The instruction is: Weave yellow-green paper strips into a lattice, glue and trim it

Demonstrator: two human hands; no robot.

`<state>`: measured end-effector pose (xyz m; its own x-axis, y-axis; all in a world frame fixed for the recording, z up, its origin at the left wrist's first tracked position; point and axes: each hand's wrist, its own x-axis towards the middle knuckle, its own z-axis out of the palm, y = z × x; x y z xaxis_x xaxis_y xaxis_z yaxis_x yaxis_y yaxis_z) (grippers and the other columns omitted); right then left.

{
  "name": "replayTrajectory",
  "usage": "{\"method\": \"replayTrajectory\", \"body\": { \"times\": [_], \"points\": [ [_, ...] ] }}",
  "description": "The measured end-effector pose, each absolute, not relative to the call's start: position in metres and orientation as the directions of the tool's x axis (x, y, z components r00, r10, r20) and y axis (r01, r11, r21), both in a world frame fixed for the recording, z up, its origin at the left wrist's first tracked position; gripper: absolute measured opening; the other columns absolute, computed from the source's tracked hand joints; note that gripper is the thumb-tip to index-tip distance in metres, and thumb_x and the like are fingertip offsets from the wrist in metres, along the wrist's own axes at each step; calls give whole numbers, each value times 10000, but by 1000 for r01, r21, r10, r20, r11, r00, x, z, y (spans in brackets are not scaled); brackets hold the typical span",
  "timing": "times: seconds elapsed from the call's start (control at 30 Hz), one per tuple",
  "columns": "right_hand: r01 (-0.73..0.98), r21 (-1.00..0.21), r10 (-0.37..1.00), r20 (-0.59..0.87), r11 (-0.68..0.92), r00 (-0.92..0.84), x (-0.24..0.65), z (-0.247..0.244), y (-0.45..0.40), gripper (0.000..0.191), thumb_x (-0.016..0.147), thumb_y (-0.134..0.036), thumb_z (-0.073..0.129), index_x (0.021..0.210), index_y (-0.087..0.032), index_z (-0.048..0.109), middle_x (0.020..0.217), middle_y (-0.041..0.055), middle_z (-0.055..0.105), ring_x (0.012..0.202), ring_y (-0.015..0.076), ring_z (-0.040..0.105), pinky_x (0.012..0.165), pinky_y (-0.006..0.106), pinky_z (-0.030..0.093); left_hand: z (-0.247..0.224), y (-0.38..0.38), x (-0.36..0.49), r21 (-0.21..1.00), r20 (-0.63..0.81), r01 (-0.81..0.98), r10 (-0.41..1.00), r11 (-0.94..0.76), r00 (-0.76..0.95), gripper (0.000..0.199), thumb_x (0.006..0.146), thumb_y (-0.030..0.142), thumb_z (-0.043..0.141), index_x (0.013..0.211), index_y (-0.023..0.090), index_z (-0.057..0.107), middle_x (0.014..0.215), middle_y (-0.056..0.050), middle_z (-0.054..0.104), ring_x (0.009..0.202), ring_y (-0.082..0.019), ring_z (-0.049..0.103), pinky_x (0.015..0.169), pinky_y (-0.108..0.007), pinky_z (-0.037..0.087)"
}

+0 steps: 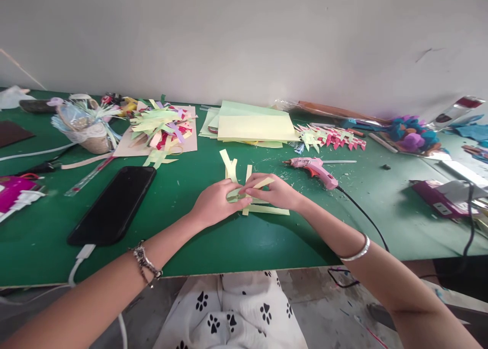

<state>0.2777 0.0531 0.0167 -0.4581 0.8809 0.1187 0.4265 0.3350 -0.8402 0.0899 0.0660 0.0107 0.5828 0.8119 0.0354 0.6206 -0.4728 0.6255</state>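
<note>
Pale yellow and light green paper strips (269, 210) cross one another on the green table in front of me. My left hand (215, 201) closes on the strips from the left, thumb and fingers pinching near the crossing. From the other side my right hand (276, 191) also grips them, with one strip sticking up past its fingers. The two hands' fingertips nearly meet, and they hide much of the crossing. Further strip ends (229, 165) stand up behind my left hand. Right of my right hand lies a pink glue gun (314, 171).
A black phone (114, 204) on a white cable lies left. Behind are a pile of cut strips (163, 127), stacked paper sheets (253, 127) and a woven red-and-green paper piece (335, 137). The glue gun's black cord (362, 214) runs off the table's front edge.
</note>
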Motion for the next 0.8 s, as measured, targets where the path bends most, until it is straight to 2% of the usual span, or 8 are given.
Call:
{"method": "replayTrajectory", "body": {
  "times": [0.23, 0.43, 0.63, 0.8],
  "points": [
    [438, -816, 871, 149, 376, -468, 277, 20, 52, 201, 826, -262, 503, 810, -179, 686, 860, 38, 617, 743, 135, 560, 662, 260, 436, 13, 67, 88, 709, 90, 527, 800, -469, 593, 462, 838, 531, 403, 1110, 207, 589, 1040, -51, 582, 912, -214, 559, 739, -288, 443],
    [461, -777, 850, 173, 428, -498, 278, 18, 54, 186, 828, -228, 511, 813, -179, 690, 874, 42, 633, 786, 147, 580, 701, 270, 441, 13, 71, 89, 598, 198, 561, 783, -573, 589, 409, 800, 495, 492, 1091, 220, 577, 990, -47, 597, 966, -243, 473, 886, -401, 369],
    [507, -746, 853, 155, 432, -499, 277, 18, 55, 177, 827, -236, 524, 782, -178, 685, 884, 43, 642, 773, 148, 582, 694, 272, 439, 12, 72, 89, 669, 213, 464, 748, -580, 628, 370, 777, 469, 548, 1081, 259, 533, 1178, -43, 475, 1107, -239, 414, 929, -365, 371],
    [517, -714, 830, 161, 472, -534, 277, 18, 55, 181, 829, -206, 503, 737, -182, 657, 821, 23, 635, 738, 133, 557, 681, 260, 425, 13, 76, 93, 718, 269, 385, 741, -580, 616, 330, 766, 442, 580, 1044, 272, 535, 1195, -36, 431, 1186, -242, 382, 1002, -395, 323]
  ]
}}
